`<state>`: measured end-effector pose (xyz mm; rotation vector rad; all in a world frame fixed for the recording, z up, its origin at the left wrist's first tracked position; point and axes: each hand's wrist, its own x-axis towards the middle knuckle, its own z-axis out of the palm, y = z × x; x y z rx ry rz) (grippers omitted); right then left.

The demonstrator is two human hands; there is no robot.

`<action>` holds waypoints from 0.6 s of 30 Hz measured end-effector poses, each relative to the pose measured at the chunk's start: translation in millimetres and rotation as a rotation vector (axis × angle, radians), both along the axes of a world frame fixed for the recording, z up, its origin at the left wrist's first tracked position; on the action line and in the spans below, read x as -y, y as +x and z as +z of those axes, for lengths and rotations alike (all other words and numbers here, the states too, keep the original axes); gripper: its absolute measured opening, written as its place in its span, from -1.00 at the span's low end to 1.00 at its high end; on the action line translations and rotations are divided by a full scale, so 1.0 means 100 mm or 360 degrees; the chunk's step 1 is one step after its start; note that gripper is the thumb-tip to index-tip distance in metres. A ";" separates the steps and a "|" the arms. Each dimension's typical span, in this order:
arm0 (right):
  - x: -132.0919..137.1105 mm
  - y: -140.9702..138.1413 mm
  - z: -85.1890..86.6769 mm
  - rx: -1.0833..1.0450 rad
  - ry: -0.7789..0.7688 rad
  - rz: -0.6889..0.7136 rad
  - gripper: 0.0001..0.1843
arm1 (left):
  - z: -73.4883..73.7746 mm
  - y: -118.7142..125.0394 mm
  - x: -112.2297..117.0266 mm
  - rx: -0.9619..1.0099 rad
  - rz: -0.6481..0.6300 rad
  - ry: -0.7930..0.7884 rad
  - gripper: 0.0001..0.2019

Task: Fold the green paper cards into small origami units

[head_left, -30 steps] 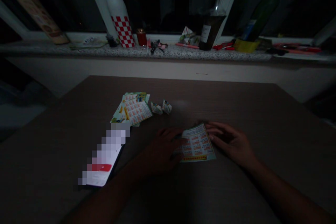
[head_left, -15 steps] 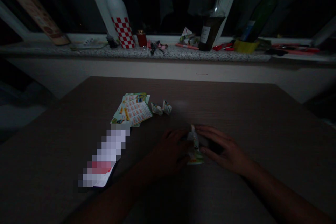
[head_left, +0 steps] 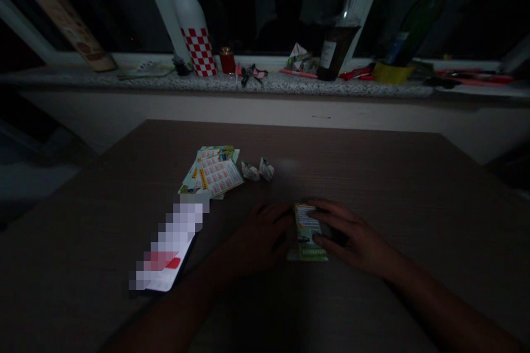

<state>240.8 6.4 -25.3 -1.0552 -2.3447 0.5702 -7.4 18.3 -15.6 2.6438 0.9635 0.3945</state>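
Observation:
A folded printed paper slip (head_left: 309,231), green and white with small text, lies on the table between my hands. My right hand (head_left: 358,234) grips its right side, the thumb and fingertips resting on the print. Beside the slip's left edge is my left hand (head_left: 265,237), dark in shadow, its fingers loosely spread. Whether its fingertips touch the paper is hard to tell. Two small folded paper pieces (head_left: 250,171) stand farther back, next to a fanned pile of similar printed slips (head_left: 221,177).
A lit phone (head_left: 178,242), its screen blurred out, lies left of my left forearm. Along the stone windowsill (head_left: 273,84) stand a checkered white bottle (head_left: 199,47), a small red jar (head_left: 227,60), a dark plastic cup (head_left: 333,52) and a green bottle (head_left: 422,16).
The slip stood partly raised and creased between both hands; now it lies flatter with its printed face up. My left fingers have drawn back to its left edge.

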 end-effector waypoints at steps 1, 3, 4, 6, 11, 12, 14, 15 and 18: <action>0.00 0.01 -0.01 0.0011 -0.0002 0.0000 -0.55 | 0.00 -0.04 -0.01 -0.0013 0.0047 0.0004 -0.59; 0.00 0.02 -0.02 0.0033 0.0004 0.0005 -0.56 | -0.02 -0.10 -0.02 -0.0034 0.0127 0.0024 -0.57; 0.00 0.02 -0.02 0.0041 0.0010 0.0008 -0.56 | -0.03 -0.12 -0.02 -0.0047 0.0142 0.0024 -0.56; -0.01 0.02 -0.03 0.0050 0.0023 0.0009 -0.57 | -0.04 -0.13 -0.03 -0.0059 0.0150 0.0030 -0.55; 0.00 0.01 -0.01 0.0083 0.0014 0.0010 -0.60 | -0.05 -0.09 -0.03 -0.0071 0.0172 0.0028 -0.54; 0.00 0.01 -0.01 0.0090 0.0016 0.0011 -0.61 | -0.05 -0.08 -0.02 -0.0069 0.0179 0.0029 -0.54; 0.00 0.01 0.00 0.0101 0.0020 0.0008 -0.62 | -0.05 -0.07 -0.01 -0.0070 0.0180 0.0028 -0.55; 0.00 0.00 0.00 0.0105 0.0025 0.0006 -0.63 | -0.05 -0.07 -0.01 -0.0071 0.0180 0.0025 -0.56; 0.00 0.00 -0.02 0.0121 0.0028 0.0002 -0.63 | -0.05 -0.05 0.00 -0.0071 0.0184 0.0019 -0.56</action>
